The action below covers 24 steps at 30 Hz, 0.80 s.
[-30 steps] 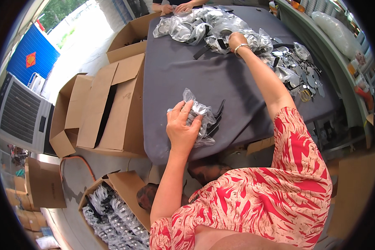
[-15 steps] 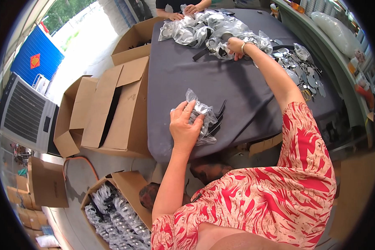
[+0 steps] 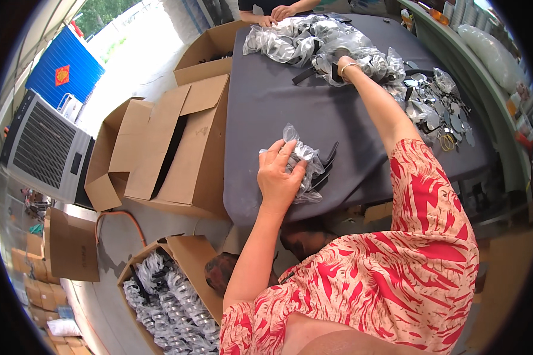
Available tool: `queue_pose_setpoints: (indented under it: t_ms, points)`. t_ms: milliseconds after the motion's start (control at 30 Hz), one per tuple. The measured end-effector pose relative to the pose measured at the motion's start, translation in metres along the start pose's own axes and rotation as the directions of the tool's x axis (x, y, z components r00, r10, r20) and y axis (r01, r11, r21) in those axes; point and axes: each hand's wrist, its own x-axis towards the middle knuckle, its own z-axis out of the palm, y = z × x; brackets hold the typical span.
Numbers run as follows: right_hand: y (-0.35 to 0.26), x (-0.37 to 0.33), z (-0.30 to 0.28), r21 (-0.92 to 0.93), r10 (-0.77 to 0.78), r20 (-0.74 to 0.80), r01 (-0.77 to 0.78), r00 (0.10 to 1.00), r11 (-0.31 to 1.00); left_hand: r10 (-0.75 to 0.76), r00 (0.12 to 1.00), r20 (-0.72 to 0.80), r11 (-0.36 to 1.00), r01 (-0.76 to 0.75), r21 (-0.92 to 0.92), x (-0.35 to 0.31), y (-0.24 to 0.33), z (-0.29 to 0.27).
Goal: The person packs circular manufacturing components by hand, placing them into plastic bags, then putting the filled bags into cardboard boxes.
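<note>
On the grey-covered table (image 3: 266,106), my left hand (image 3: 278,174) rests with curved fingers over a bundle of clear plastic-bagged pieces (image 3: 305,157). Black strap-like ends (image 3: 326,168) stick out from the bundle's right side. My right hand (image 3: 345,64) is stretched to the near edge of a large heap of bagged pieces (image 3: 302,44) at the far end. Its fingers are bent down into the heap beside a dark piece, their tips hidden. What the bagged pieces are is not plain; some show shiny round metal-like parts.
Loose flat silvery discs (image 3: 450,112) lie at the table's right, near yellow rings (image 3: 447,142). Cardboard boxes (image 3: 201,142) stand against the left side; a lower open box (image 3: 207,272) holds bagged pieces. Across the table are another person's hands (image 3: 278,15). A shelf (image 3: 456,47) runs along the right.
The whole view has shifted, so the table sits further right in the picture. My right hand has sunk slightly deeper at the heap's edge; my left stays on the bundle.
</note>
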Motion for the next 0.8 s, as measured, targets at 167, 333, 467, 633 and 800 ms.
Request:
queue_pose_setpoints:
  t_ms: [167, 333, 467, 633, 800]
  points:
    - [0.033, -0.069, -0.017, 0.600, -0.377, -0.395, 0.546, 0.838, 0.585, 0.028, 0.999, -0.017, 0.999, -0.028, -0.021, 0.009, 0.000, 0.008]
    - [-0.009, -0.210, -0.009, 0.474, -0.840, -0.319, 0.842, 0.439, 0.259, 0.028, 0.999, -0.024, 1.000, -0.029, -0.010, 0.009, -0.004, 0.003]
    - [-0.020, -0.275, 0.023, 0.493, -0.968, 0.024, 0.839, 0.251, 0.230, 0.026, 0.999, 0.025, 0.999, -0.025, -0.046, 0.009, -0.001, 0.002]
    - [-0.037, -0.270, 0.008, 0.426, -0.909, 0.321, 0.817, 0.265, 0.388, -0.026, 0.997, 0.076, 0.998, 0.031, -0.056, 0.008, 0.006, -0.001]
    - [-0.047, -0.264, -0.002, 0.386, -0.904, 0.325, 0.834, 0.277, 0.395, 0.013, 0.999, 0.043, 0.999, -0.011, -0.048, 0.008, 0.001, 0.002]
